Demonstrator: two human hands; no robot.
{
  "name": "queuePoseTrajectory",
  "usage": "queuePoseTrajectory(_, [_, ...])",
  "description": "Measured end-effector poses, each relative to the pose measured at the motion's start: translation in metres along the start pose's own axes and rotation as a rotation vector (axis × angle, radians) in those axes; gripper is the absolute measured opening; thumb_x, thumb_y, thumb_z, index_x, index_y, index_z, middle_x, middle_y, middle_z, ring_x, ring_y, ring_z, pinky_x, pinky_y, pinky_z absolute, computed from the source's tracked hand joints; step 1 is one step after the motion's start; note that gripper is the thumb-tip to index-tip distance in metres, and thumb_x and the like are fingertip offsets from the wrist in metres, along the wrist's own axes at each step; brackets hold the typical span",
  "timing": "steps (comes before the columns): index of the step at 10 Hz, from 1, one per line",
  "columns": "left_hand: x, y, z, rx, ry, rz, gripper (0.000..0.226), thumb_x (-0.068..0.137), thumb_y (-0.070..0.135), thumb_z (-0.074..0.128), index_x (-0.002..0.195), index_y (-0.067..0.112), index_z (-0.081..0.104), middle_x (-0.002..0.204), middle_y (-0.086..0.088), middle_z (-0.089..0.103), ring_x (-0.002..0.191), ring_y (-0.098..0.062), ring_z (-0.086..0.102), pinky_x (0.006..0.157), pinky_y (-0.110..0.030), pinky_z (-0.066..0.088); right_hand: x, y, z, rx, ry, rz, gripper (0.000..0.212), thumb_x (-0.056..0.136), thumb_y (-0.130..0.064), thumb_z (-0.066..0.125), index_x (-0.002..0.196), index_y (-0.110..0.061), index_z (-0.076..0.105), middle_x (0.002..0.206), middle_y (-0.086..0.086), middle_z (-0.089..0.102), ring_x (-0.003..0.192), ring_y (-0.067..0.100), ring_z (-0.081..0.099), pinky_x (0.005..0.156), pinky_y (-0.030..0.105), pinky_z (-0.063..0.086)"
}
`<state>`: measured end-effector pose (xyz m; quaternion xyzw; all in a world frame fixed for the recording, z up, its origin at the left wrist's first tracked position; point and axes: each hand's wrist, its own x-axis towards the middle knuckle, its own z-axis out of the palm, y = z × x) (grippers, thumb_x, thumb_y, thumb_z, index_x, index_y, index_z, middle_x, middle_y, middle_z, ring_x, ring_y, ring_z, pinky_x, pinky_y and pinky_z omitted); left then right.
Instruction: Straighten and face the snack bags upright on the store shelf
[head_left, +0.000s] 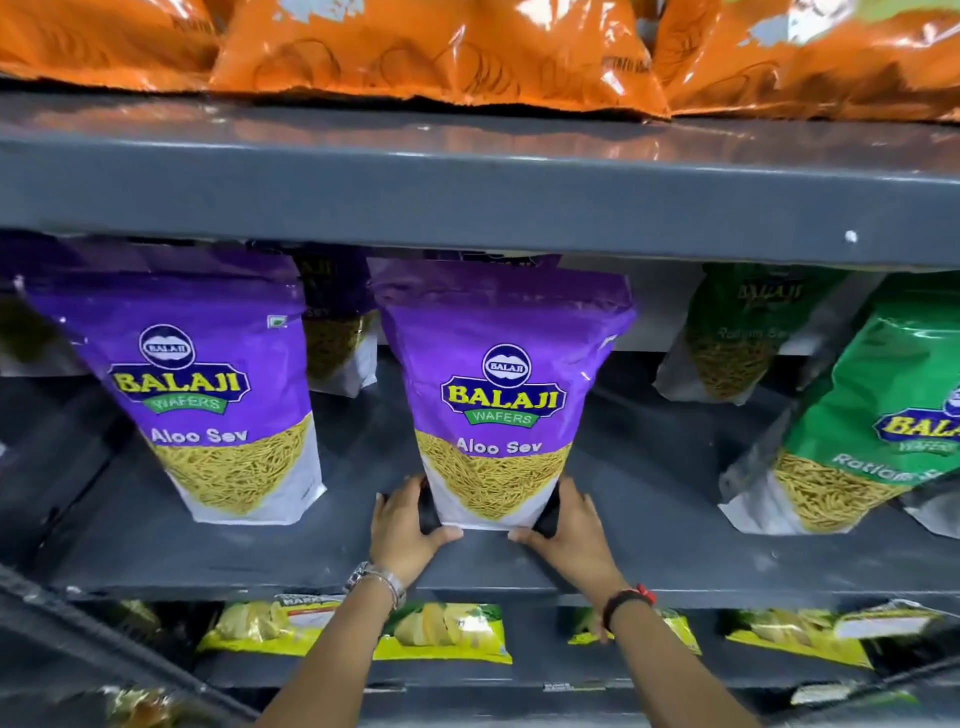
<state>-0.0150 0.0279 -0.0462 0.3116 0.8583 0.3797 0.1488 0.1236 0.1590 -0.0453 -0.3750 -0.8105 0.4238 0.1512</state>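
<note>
Landmark: the centre purple Aloo Sev bag (498, 400), standing on the grey shelf (311, 545), a little in from its front edge, label to the front.

Left hand (402, 530): pressed to the bag's lower left corner; its fingers (410, 491) curl round the side, thumb lying along the bottom front edge.

Right hand (569, 525): mirrored at the lower right corner, fingers wrapped round that side, thumb at the base.

Hold: both hands are closed lightly on the bag's base, one on each side; nothing else is in them.

Long axis: runs bottom to top, close to upright, the top reaching up under the shelf above (467, 197).

Key relation: the bag sits squarely between the two hands, equally near both, so a small twist or slide at the base would square it.

Neighbours: a second purple bag (202, 395) stands to its left, apart; a green bag (857, 436) to its right leans, probably the next one to fix.
</note>
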Motion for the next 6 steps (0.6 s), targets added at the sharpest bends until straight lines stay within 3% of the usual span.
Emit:
queuePoseTrajectory(4, [0.000,0.000,0.002,0.006,0.015,-0.023,0.050,0.070,0.021,0.071,0.112,0.008,0.049,0.120,-0.012,0.062,0.114,-0.033,0.049,0.112,-0.048,0.022,0.001,-0.002,0.004,-0.088,0.027,0.024,0.067,0.069,-0.032,0.074,0.125,-0.021,0.038,0.119,0.013,0.058,0.113,0.031,0.045,0.090,0.040,0.042])
queuePoseTrajectory(5, [-0.001,-0.001,0.001,-0.041,0.015,0.003,0.059,0.069,0.021,0.072,0.119,0.009,0.044,0.126,-0.013,0.057,0.120,-0.034,0.044,0.113,-0.049,0.021,0.002,0.001,0.004,-0.065,0.032,-0.007,0.075,0.067,-0.031,0.076,0.128,-0.024,0.034,0.124,0.010,0.056,0.117,0.028,0.042,0.093,0.041,0.041])
queuePoseTrajectory(6, [-0.006,-0.011,0.001,-0.029,0.090,0.071,0.083,0.071,0.038,0.068,0.136,0.008,0.025,0.146,-0.013,0.034,0.137,-0.030,0.025,0.118,-0.045,0.012,-0.004,0.004,0.002,0.061,0.107,-0.017,0.089,0.066,-0.027,0.077,0.137,-0.024,0.025,0.138,0.004,0.045,0.128,0.024,0.032,0.103,0.043,0.036])
